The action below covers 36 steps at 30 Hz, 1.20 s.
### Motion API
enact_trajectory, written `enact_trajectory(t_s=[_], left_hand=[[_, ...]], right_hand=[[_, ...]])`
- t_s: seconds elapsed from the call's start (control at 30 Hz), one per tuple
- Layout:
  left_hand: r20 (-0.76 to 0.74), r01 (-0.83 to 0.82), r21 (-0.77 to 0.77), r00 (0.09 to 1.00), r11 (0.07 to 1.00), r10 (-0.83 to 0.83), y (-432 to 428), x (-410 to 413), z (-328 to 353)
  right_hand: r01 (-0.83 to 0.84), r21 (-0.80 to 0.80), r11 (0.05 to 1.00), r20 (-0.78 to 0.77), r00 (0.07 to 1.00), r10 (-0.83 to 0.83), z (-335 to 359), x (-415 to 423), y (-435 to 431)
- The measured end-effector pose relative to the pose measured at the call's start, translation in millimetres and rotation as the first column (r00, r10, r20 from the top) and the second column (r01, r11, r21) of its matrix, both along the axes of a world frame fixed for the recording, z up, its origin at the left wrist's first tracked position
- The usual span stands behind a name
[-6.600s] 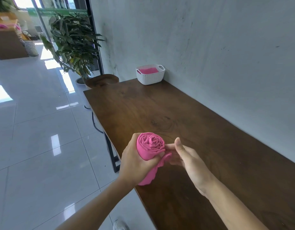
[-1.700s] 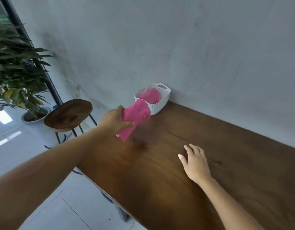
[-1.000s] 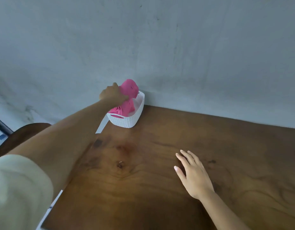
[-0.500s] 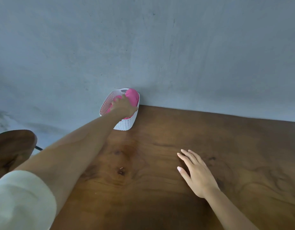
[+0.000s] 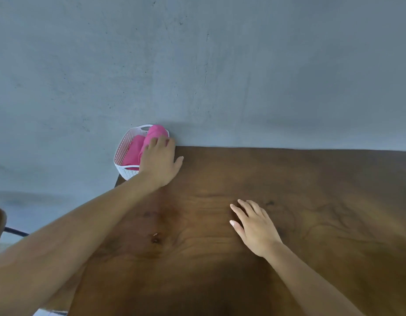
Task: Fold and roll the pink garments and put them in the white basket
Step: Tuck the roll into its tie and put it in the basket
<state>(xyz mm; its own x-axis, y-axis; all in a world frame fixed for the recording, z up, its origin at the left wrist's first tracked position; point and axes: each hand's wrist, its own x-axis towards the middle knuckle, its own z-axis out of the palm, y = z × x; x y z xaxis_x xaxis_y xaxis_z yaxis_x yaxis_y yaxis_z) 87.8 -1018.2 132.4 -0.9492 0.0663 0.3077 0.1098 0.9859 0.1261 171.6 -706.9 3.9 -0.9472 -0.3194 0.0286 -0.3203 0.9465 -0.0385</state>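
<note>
The rolled pink garment (image 5: 155, 132) lies in the white basket (image 5: 122, 148), along its right side, with its far end rising a little over the rim by the handle. A second pink garment (image 5: 133, 152) lies beside it on the left, lower in the basket. The left hand (image 5: 160, 164) rests on top of the roll, fingers laid forward over the cloth and thumb spread out to the right, away from it; it looks like a press from above, not a grip. The basket stands at the far left corner of the wooden table (image 5: 311, 201), touching the grey wall (image 5: 220, 65) or just beside it.

The right hand (image 5: 254, 225) lies flat on the table, well apart from the basket, fingers straight and holding nothing.

This looks like the end of the placing step: the roll is in and is being settled. The next move calls for lifting the left hand straight off, without dragging the cloth, so the roll does not loosen or tip over the rim. No other pink garments are in view on the table.
</note>
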Motion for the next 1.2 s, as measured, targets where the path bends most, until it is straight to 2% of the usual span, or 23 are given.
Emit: enact_trajectory(t_s=[0.1,0.27,0.5,0.67,0.8,0.93,1.2], left_hand=[[-0.068,0.19,0.096,0.981,0.977,-0.184,21,18,-10],[-0.005,0.342,0.139,0.939,0.929,-0.344,60,45,-39],[0.131,0.451,0.24,0.862,0.86,-0.489,119,86,-89],[0.168,0.51,0.301,0.803,0.806,-0.571,162,113,-115],[0.135,0.55,0.289,0.787,0.783,-0.602,200,127,-123],[0.109,0.52,0.264,0.821,0.812,-0.561,237,142,-127],[0.092,0.488,0.194,0.855,0.851,-0.511,318,171,-126]], right_hand=[[0.073,-0.087,0.994,-0.014,0.997,-0.075,0,16,0],[0.223,-0.245,0.944,-0.048,0.969,-0.241,2,54,23],[0.386,-0.24,0.891,-0.051,0.911,-0.409,7,126,77],[0.528,-0.238,0.815,-0.067,0.828,-0.556,1,178,117],[0.585,-0.272,0.764,-0.093,0.774,-0.626,-4,215,147],[0.612,-0.3,0.731,-0.112,0.739,-0.664,-10,243,180],[0.617,-0.356,0.702,-0.059,0.735,-0.675,-12,277,259]])
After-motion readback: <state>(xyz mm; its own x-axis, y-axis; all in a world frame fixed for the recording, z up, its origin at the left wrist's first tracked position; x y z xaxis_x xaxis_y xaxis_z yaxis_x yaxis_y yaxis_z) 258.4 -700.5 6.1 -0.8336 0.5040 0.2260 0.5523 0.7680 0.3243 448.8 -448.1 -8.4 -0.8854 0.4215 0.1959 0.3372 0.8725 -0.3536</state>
